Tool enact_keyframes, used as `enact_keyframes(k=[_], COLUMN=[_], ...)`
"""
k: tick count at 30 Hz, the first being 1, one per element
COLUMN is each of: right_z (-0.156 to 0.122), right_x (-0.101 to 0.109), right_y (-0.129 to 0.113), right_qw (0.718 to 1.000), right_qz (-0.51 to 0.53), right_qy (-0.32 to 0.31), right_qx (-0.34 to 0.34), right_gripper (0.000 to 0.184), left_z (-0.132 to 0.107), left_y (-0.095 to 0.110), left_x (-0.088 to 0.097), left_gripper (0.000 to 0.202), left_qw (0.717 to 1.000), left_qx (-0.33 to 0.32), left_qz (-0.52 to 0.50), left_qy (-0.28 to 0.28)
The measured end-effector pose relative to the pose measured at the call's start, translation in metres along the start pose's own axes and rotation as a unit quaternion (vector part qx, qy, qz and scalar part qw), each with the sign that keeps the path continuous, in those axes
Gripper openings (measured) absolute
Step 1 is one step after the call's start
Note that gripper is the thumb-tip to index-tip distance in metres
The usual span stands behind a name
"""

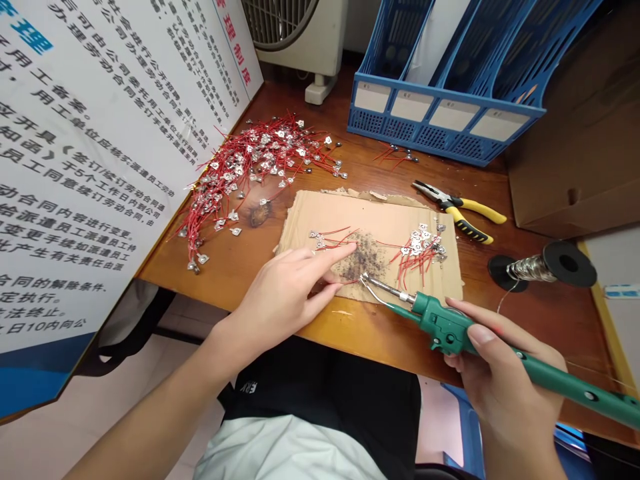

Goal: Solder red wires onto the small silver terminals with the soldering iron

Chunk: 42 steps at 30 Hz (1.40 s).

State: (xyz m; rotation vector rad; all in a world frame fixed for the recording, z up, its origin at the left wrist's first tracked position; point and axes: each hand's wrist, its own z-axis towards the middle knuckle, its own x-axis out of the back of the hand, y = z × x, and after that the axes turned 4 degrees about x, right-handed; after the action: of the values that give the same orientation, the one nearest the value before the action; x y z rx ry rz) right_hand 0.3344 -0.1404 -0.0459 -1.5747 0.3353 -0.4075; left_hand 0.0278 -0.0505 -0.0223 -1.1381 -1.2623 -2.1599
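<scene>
My right hand (pixel 510 373) is wrapped round a green soldering iron (pixel 445 325) with a solder feed tube beside its tip. The tip meets a small metal piece (pixel 365 277) at the near side of a scorched patch on a cardboard sheet (pixel 345 210). My left hand (pixel 285 287) rests at the sheet's front edge, index finger stretched out over the cardboard. Its thumb and another finger pinch a red wire (pixel 351 283) that runs to the metal piece. Small metal parts with red wires lie left (pixel 320 239) and right (pixel 423 243) of the patch.
A large heap of red-wired parts (pixel 260 153) lies at the back left. Pliers (pixel 463 207) and a solder spool (pixel 535 267) stand to the right. Behind are a blue file rack (pixel 445 120) and a cardboard box (pixel 575 167). A printed board (pixel 100 167) borders the left.
</scene>
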Motion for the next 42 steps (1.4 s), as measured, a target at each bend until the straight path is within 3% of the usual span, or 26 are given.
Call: enact_keyframes(k=[15,21,27,36,42], right_z=[0.008,0.011,0.010,0.013,0.017], right_x=[0.006,0.000,-0.011,-0.018,-0.011], right_y=[0.004,-0.001,-0.012,-0.011,-0.004], right_qw=[0.997,0.996,0.992,0.986,0.987], right_qz=[0.060,0.083,0.116,0.150,0.160], right_qy=[-0.035,-0.019,0.042,0.069,0.022], right_qx=[0.019,0.015,0.002,-0.012,0.013], right_gripper=[0.031,0.029,0.026,0.034,0.033], left_z=[-0.001,0.000,-0.002,-0.007,-0.006], left_y=[0.009,0.013,0.011,0.012,0.010], left_x=[0.003,0.003,-0.001,-0.004,-0.004], left_gripper=[0.057,0.056,0.056,0.051,0.051], left_qw=[0.999,0.999,0.999,0.998,0.997], left_qx=[-0.003,0.005,0.010,0.040,0.032], left_qz=[0.032,0.043,0.026,0.030,0.061], left_qy=[0.004,0.000,0.025,0.044,0.026])
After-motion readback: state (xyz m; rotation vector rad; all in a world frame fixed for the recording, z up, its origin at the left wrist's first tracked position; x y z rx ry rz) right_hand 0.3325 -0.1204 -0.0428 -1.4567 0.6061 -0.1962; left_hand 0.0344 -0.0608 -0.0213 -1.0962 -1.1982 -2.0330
